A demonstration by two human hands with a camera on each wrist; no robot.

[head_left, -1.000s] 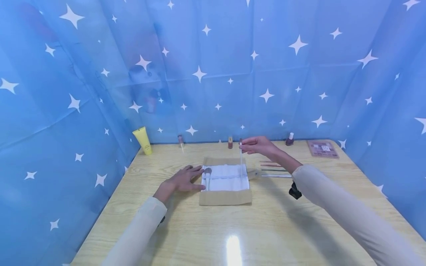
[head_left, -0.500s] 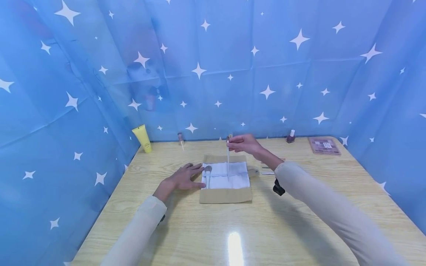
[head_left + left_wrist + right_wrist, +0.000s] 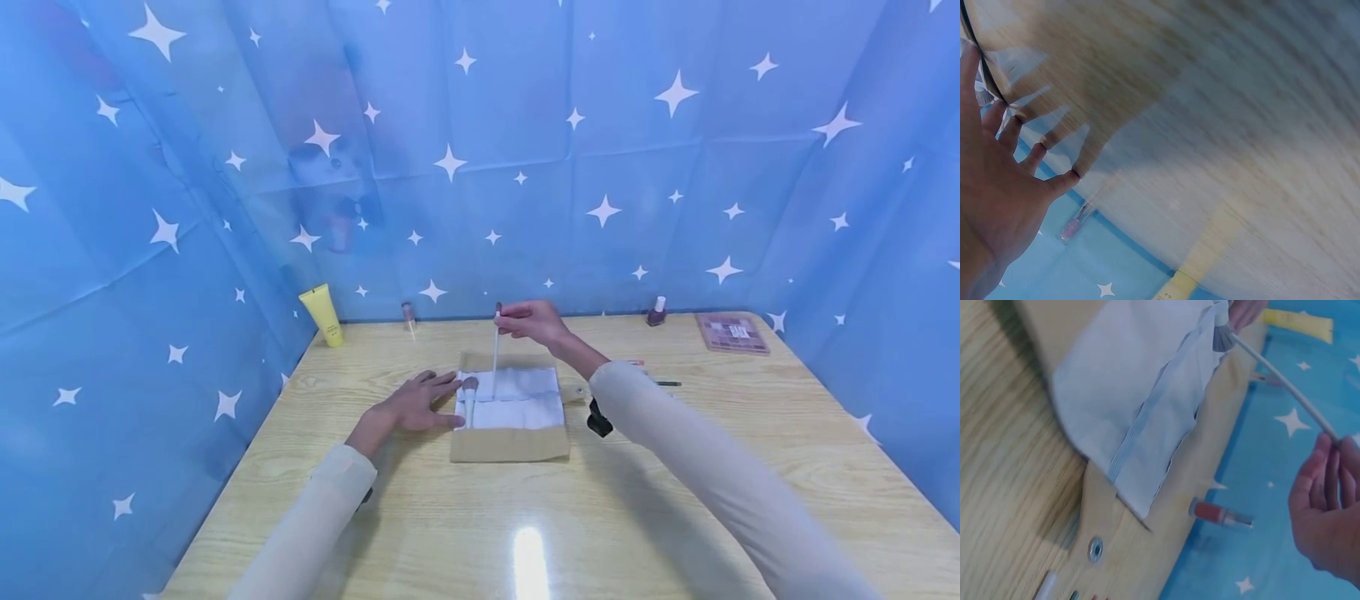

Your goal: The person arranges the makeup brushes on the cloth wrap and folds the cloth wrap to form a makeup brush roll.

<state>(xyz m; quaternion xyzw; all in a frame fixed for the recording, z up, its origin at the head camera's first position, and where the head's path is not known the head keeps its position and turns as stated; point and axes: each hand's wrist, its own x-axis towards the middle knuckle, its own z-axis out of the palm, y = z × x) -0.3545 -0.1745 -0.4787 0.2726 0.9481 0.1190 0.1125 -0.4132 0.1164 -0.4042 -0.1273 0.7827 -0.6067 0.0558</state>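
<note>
An unrolled tan brush roll with a white pocketed lining lies on the table. My left hand rests at its left edge with fingers spread, and the left wrist view shows those fingers touching the tabletop. Beside them, a thick-headed makeup brush sits in the leftmost pocket, bristles toward the back. My right hand pinches a slim makeup brush near its dark upper end. Its pale handle points down over the lining, close to the thick brush; I cannot tell whether the tip is inside a pocket.
A yellow tube and a lip gloss tube stand back left. A nail polish bottle and a palette are back right. A slim dark stick shows past my right sleeve. A small red-brown tube stands behind the roll.
My right hand has carried the slim brush leftward across the roll, from its right side to near the thick brush. The left hand has stayed put.
</note>
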